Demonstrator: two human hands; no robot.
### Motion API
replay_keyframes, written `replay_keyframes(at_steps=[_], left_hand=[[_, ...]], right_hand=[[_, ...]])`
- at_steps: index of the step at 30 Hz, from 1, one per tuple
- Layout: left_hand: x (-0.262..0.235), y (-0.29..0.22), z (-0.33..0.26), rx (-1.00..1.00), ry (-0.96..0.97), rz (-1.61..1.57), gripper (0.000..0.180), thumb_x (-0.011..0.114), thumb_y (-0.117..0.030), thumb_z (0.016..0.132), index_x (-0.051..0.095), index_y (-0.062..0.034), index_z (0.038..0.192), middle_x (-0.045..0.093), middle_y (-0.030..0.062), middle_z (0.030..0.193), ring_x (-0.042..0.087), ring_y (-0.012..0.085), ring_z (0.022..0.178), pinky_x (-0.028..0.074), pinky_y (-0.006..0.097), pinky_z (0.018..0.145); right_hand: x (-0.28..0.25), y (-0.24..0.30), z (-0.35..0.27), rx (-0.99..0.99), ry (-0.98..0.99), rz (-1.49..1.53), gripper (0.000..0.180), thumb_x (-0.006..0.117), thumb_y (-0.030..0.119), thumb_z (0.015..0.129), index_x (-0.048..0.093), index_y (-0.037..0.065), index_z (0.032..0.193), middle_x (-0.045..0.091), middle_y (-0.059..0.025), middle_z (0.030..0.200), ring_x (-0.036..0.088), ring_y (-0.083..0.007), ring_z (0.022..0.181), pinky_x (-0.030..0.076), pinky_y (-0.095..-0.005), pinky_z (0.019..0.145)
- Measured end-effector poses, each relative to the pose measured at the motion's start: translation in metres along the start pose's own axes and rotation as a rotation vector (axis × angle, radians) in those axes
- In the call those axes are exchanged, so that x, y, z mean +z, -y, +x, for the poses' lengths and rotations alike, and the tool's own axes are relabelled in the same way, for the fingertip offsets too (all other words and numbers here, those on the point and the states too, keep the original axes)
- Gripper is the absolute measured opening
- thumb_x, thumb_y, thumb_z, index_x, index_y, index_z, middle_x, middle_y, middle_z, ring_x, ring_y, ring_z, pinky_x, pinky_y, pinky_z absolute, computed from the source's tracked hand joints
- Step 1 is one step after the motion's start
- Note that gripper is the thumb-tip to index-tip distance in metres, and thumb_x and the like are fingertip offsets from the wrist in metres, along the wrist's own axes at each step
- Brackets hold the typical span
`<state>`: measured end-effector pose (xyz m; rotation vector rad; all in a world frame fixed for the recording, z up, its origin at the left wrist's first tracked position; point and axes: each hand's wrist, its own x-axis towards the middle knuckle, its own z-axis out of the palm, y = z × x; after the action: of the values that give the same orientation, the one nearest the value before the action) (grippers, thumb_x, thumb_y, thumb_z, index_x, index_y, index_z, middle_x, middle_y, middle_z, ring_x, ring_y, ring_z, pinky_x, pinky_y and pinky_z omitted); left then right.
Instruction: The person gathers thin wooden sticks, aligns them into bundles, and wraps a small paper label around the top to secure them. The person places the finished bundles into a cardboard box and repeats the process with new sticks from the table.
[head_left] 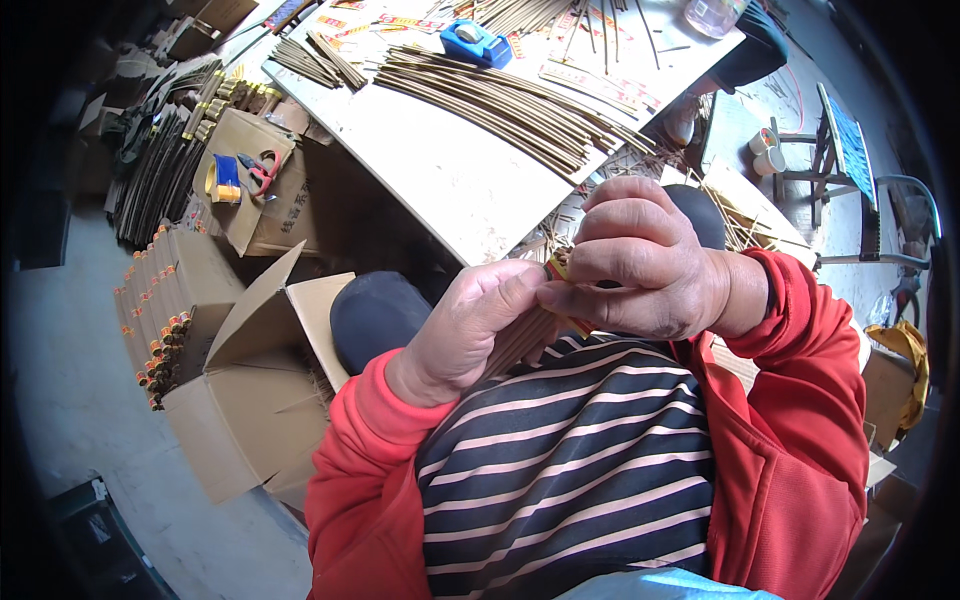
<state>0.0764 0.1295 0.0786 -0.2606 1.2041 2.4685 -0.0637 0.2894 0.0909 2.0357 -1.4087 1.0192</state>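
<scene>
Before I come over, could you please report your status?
Left hand holding bundle. Right hand curled at its label. Open carton at left, table ahead.

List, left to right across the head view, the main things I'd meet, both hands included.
Banded stick bundles → red-handled tool → left hand → right hand → white cups → yellow cloth.

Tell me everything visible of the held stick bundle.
The stick bundle is a sheaf of thin, wooden-looking brown sticks lying side by side. It slants in front of the striped shirt, gripped by the left hand. The right hand curls at its upper end, where a red and yellow paper strip shows. The hands hide much of it; whether the strip is fastened cannot be told.
</scene>
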Motion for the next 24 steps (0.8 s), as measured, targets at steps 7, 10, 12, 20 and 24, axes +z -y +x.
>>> replay_keyframes(at_steps=[7,10,12,20,24], left_hand=[[0.006,-0.007,0.000,-0.024,-0.024,-0.060,0.030,0.044,-0.018,0.084,0.054,0.0046,0.100,0.059,0.0076,0.079,0.056,0.0101,0.065,0.045,0.020,0.055],[-0.002,-0.006,0.001,-0.035,0.013,-0.036,0.036,0.044,-0.022,0.085,0.053,0.0045,0.107,0.060,0.0101,0.083,0.059,0.0134,0.069,0.048,0.023,0.055],[-0.007,-0.001,0.003,-0.022,0.034,-0.034,0.037,0.044,-0.026,0.088,0.053,0.0036,0.108,0.061,0.0099,0.083,0.060,0.0140,0.070,0.049,0.024,0.055],[0.002,-0.004,0.001,0.091,0.004,-0.060,0.052,0.045,-0.044,0.092,0.049,0.0038,0.113,0.060,0.0106,0.090,0.060,0.0151,0.066,0.049,0.024,0.052],[0.008,-0.011,-0.002,0.083,-0.002,-0.117,0.042,0.049,-0.036,0.092,0.051,0.0036,0.107,0.058,0.0068,0.082,0.054,0.0095,0.064,0.043,0.018,0.053]], right_hand=[[-0.001,0.001,0.002,0.014,-0.025,-0.065,0.025,0.065,0.021,0.061,0.068,0.012,0.084,0.057,-0.0058,0.101,0.053,-0.0224,0.090,0.043,-0.0396,0.081],[-0.001,0.002,0.001,0.015,-0.037,-0.085,0.024,0.065,0.020,0.061,0.069,0.013,0.084,0.057,-0.0054,0.103,0.053,-0.0225,0.091,0.043,-0.0398,0.081],[0.000,0.003,0.000,0.019,-0.044,-0.081,0.024,0.066,0.020,0.061,0.069,0.014,0.083,0.057,-0.0051,0.105,0.053,-0.0226,0.091,0.043,-0.0400,0.081],[0.005,0.007,-0.005,0.039,-0.053,-0.078,0.026,0.066,0.018,0.061,0.070,0.015,0.086,0.057,-0.0054,0.112,0.054,-0.0217,0.093,0.043,-0.0402,0.080],[0.009,0.009,-0.005,0.052,-0.078,-0.087,0.030,0.064,0.019,0.062,0.070,0.015,0.091,0.057,-0.0069,0.116,0.053,-0.0208,0.094,0.042,-0.0395,0.082]])
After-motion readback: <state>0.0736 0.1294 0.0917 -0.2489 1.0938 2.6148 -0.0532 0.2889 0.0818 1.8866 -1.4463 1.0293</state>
